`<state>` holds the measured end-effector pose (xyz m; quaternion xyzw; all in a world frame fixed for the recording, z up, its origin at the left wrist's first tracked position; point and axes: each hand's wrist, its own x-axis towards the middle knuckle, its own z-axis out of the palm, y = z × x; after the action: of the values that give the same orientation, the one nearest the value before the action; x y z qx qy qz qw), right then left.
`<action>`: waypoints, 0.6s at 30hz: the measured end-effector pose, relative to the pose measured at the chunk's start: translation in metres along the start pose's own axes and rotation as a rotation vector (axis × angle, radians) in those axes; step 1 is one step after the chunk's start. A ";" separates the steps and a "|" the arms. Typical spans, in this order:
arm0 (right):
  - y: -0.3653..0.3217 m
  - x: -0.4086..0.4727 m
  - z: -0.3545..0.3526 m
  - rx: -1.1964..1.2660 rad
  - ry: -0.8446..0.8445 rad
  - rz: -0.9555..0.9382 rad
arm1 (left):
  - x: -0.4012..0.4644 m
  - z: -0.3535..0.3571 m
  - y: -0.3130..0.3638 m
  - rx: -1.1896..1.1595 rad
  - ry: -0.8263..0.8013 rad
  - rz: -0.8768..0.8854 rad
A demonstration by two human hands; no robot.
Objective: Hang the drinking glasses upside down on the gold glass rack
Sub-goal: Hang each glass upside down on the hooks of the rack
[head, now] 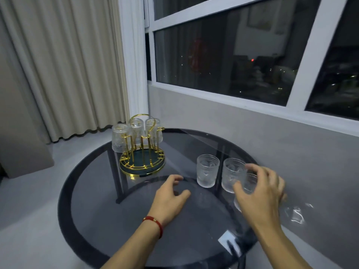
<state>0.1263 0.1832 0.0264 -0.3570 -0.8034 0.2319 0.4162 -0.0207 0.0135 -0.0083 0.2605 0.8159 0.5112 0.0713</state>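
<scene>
The gold glass rack stands at the far left of the round glass table, with three ribbed glasses hanging upside down on its prongs. Three more ribbed glasses stand upright at the right: one on the left, one in the middle, and a third mostly hidden behind my fingers. My right hand curls around that third glass, thumb and fingers spread on either side; whether it grips the glass is unclear. My left hand hovers open over the table centre, holding nothing.
A grey wall and a dark window run along the right, close to the table's edge. Cream curtains hang behind the rack at the left. The table's dark frame and legs show through the glass top. Grey floor lies to the left.
</scene>
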 end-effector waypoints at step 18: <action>0.042 0.005 -0.012 0.403 -0.219 0.127 | -0.038 0.007 0.020 -0.182 -0.134 -0.008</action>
<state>0.1505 0.2146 0.0072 -0.2894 -0.7572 0.4507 0.3739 0.0220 0.0068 0.0003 0.2834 0.7604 0.5645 0.1510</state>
